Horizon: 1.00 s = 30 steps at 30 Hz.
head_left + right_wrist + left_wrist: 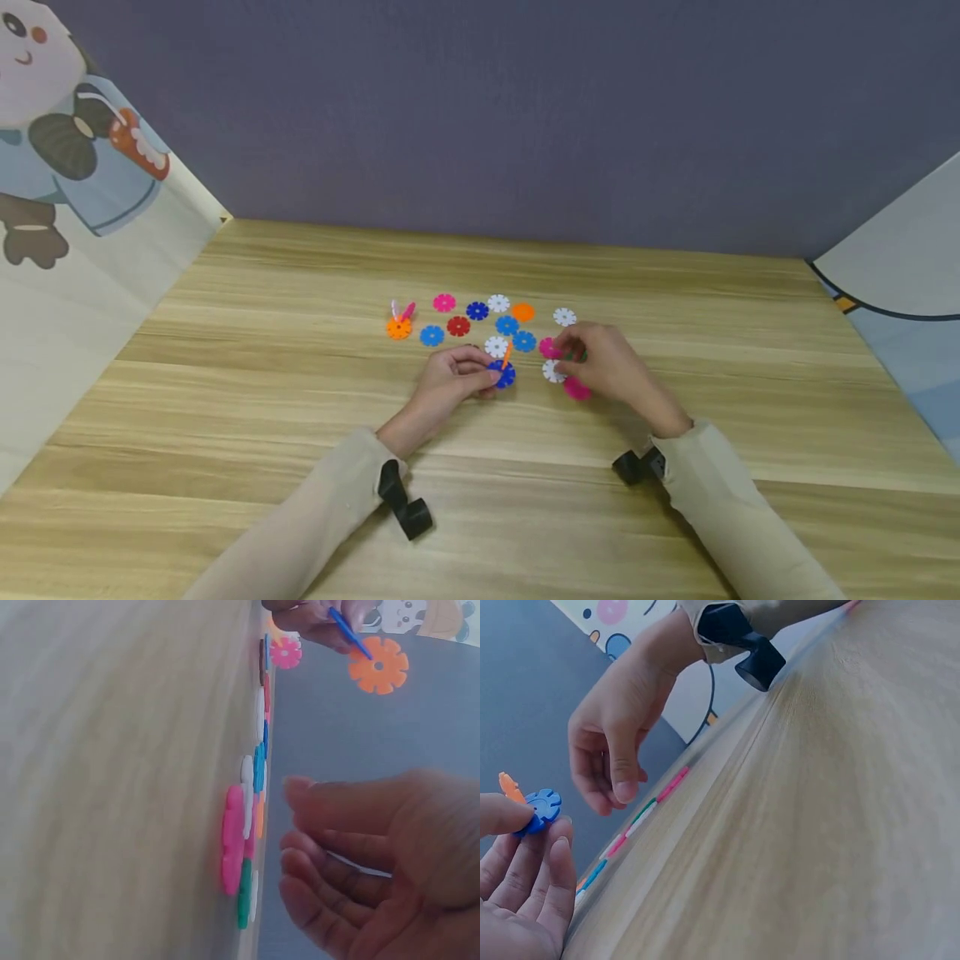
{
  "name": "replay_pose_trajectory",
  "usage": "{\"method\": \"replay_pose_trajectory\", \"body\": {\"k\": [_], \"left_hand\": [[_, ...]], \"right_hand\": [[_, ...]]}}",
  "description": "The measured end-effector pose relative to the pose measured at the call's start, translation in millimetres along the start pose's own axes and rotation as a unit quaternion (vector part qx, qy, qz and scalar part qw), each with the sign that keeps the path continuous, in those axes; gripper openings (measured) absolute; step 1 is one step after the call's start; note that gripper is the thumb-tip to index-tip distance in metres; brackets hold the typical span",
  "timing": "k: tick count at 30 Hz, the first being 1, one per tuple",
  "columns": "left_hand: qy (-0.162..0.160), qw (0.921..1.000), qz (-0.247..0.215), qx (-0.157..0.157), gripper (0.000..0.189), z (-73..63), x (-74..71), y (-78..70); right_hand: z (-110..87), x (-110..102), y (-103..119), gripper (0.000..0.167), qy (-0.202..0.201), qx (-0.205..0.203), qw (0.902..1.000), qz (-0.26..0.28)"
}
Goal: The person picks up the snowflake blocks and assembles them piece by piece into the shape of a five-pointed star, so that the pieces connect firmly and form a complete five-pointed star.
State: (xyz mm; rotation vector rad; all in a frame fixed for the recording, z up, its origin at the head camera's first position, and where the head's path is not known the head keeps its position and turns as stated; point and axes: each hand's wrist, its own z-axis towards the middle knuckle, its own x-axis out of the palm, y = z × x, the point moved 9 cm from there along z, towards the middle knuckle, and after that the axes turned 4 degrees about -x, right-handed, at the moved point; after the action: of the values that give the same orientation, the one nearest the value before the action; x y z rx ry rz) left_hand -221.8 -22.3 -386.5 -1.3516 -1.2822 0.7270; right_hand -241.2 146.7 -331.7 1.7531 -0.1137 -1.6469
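Note:
In the head view my left hand (446, 383) pinches a dark blue notched plastic disc (506, 377) between thumb and fingers. An orange notched disc (507, 354) stands crosswise in it; the right wrist view shows this orange disc (386, 675) face-on, the blue one edge-on. Above the right end of the scattered discs hovers my right hand (607, 358), fingers loosely bent, with nothing held. Beneath and beside it lie a white disc (553, 372), pink discs (577, 389) and a green disc (244, 892), the last largely covered by the hand in the head view.
An orange disc (399, 329) with a white and a pink disc standing in it sits at the left. Several blue, red, white, pink and orange discs lie flat on the wooden table (315, 375). A dark panel (480, 125) rises behind the table.

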Motion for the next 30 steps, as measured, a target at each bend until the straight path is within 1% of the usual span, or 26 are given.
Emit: {"method": "replay_pose_trajectory", "body": {"k": [4,7,15,19,23,27,30], "left_hand": [[0.0,1.0,0.006,0.005,0.014,-0.1,0.1,-0.4],[-0.002,0.9999,0.011,0.007,0.015,0.0,-0.1,-0.1],[0.0,0.9999,0.014,0.007,0.016,0.1,-0.3,0.2],[0.001,0.9999,0.01,0.006,0.015,0.0,-0.4,1.0],[0.002,1.0,0.002,0.003,0.013,0.0,-0.7,2.2],[0.003,1.0,0.0,0.005,0.013,0.2,-0.8,2.8],[0.004,1.0,-0.001,0.006,0.013,0.0,-0.8,2.9]], "right_hand": [[-0.1,4.7,-5.7,0.021,0.023,0.025,0.9994,-0.009],[-0.5,6.6,-6.7,0.023,0.032,0.033,0.9988,-0.018],[-1.2,10.7,-8.0,0.022,0.035,0.041,0.9981,-0.028],[-1.8,14.0,-7.6,0.022,0.045,0.039,0.9979,-0.025],[-2.4,16.6,-3.0,0.026,0.05,0.018,0.9984,-0.021],[-2.7,18.1,3.0,0.027,0.045,-0.005,0.9988,-0.019],[-2.9,17.4,6.9,0.022,0.033,-0.018,0.9992,-0.009]]}}
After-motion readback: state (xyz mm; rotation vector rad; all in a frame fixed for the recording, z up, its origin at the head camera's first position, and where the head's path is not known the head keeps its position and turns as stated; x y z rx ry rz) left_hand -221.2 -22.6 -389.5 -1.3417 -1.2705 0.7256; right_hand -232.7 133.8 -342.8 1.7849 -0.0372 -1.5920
